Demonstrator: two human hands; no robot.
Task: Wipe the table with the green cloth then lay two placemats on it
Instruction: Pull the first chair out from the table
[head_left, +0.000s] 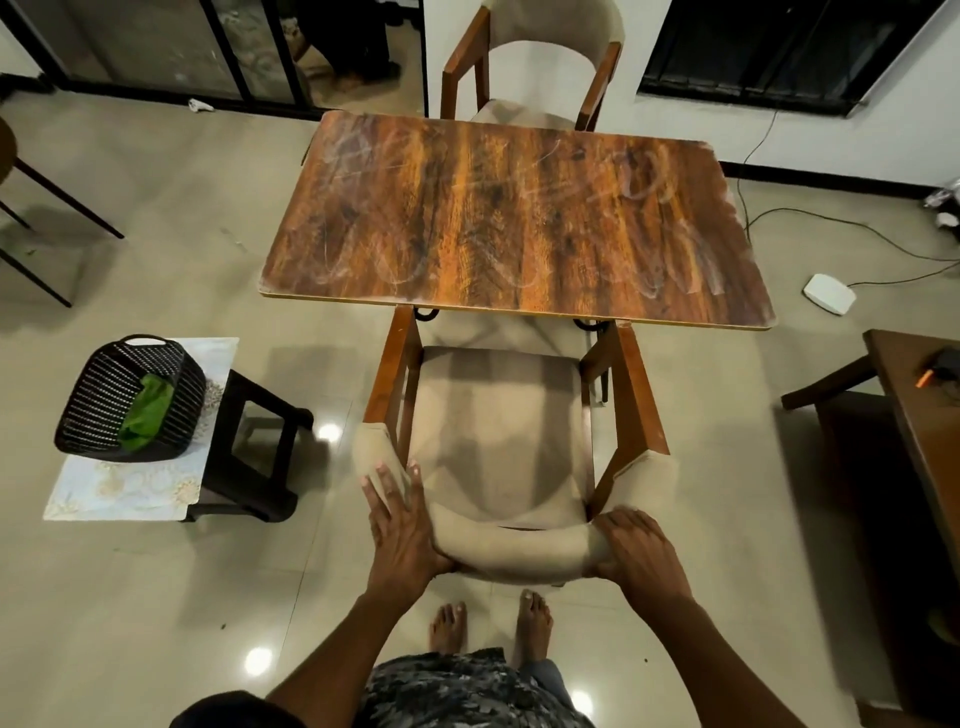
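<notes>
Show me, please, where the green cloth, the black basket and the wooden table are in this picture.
green cloth (147, 415), head view, on its bunched middle inside the basket.
black basket (111, 395), head view, on its woven side wall.
wooden table (519, 218), head view, on the bare, chalk-smeared top.

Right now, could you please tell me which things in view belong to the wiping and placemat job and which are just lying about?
For the job:
table, chalk-smeared
green cloth in the basket
placemats under the basket

Lying about:
near chair, gripped by the left hand and right hand
far chair
stool
white box on the floor
</notes>
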